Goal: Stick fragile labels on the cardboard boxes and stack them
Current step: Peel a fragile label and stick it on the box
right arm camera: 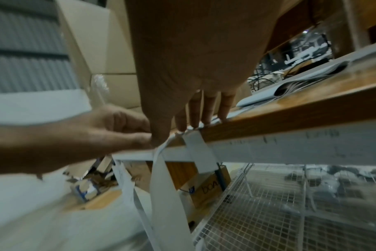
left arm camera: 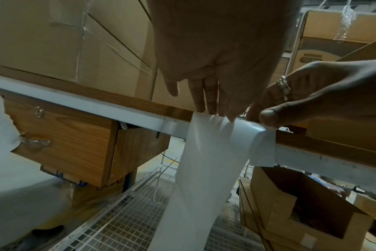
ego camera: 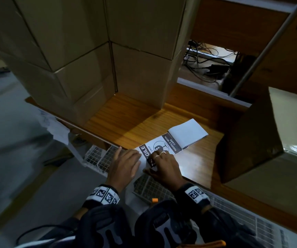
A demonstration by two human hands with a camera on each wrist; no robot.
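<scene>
A strip of black-and-white fragile labels [ego camera: 162, 147] lies on the wooden table [ego camera: 137, 126] at its front edge, running back to a folded stack of labels [ego camera: 189, 133]. My left hand [ego camera: 126, 162] presses the strip's near end with straight fingers [left arm camera: 206, 101]. My right hand [ego camera: 163, 164], with rings on it, pinches a label corner between thumb [left arm camera: 268, 117] and fingers at the table edge. White backing paper [left arm camera: 204, 169] hangs down from the edge. Plain cardboard boxes [ego camera: 83, 51] stand stacked at the back of the table.
Another cardboard box [ego camera: 273, 140] sits on the table at the right. A white wire-mesh rack [ego camera: 104, 158] stands below the table edge. A drawer unit [left arm camera: 60, 141] hangs under the table at the left. Tangled cables [ego camera: 207, 61] lie behind the table.
</scene>
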